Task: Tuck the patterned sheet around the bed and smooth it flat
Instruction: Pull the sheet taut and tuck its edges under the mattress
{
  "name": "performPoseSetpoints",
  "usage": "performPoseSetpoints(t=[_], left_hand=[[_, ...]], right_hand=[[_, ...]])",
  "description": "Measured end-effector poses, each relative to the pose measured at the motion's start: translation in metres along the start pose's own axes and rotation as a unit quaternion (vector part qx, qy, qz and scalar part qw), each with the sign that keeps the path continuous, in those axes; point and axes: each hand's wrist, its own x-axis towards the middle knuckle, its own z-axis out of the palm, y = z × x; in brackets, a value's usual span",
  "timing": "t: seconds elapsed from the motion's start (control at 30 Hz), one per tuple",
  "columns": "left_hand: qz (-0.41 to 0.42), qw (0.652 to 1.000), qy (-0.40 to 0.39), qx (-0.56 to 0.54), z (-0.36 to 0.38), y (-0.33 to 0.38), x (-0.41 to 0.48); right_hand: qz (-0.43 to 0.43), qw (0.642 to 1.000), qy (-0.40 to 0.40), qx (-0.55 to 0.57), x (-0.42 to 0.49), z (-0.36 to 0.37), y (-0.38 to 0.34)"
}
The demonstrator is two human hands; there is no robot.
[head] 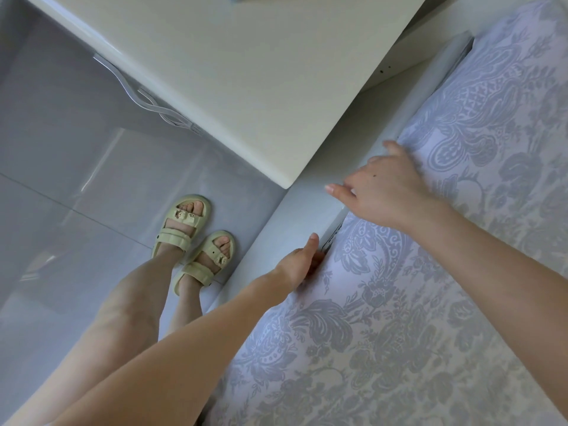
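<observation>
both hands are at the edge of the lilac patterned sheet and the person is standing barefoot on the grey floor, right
Not barefoot: the head view shows pale yellow strapped sandals on both feet. The left hand and right hand are at the edge of the lilac patterned sheet.

Lilac sheet, grey-blue floral paisley pattern

A narrow slot is running between the lilac sheet with grey floral pattern and the white bed frame rail. The left hand is filling part of it with its fingers sunk out of sight, and the right hand is lying spread over the mattress edge further along. The white flat-topped cabinet is crowding the rail with its corner. The glossy grey tiled floor is lying open beside the pale yellow sandals.
</observation>
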Motion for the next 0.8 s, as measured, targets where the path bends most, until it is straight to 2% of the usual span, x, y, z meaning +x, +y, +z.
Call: performPoseSetpoints(t=[0.07,0.23,0.3,0.43,0.57,0.63,0.7,0.8], left_hand=[[-0.029,0.998,0.004,0.052,0.007,0.001,0.003],[-0.042,0.998,-0.020,0.036,-0.002,0.009,-0.005],[-0.011,0.999,0.016,0.025,-0.008,0.009,-0.015],[0.122,0.979,0.157,-0.046,-0.027,-0.017,-0.046],[0.117,0.981,0.152,-0.034,-0.058,-0.056,-0.072],[0.099,0.985,0.143,-0.006,-0.065,-0.071,-0.078],[0.072,0.990,0.114,0.037,-0.065,-0.084,-0.079],[0.027,0.995,0.058,0.082,-0.057,-0.108,-0.075]], right_hand=[[0.010,0.999,-0.033,-0.036,-0.011,0.003,0.011],[0.008,0.996,-0.083,-0.029,0.006,0.014,0.013],[0.007,0.995,-0.090,-0.043,0.011,0.015,0.013],[0.023,0.992,-0.120,-0.042,0.012,0.009,0.005],[0.050,0.978,-0.182,-0.091,0.021,-0.003,-0.016],[0.072,0.978,-0.166,-0.099,0.016,-0.003,-0.025],[0.084,0.990,-0.099,-0.052,0.002,0.003,-0.039],[0.005,0.996,-0.046,0.074,-0.037,0.014,-0.088]])
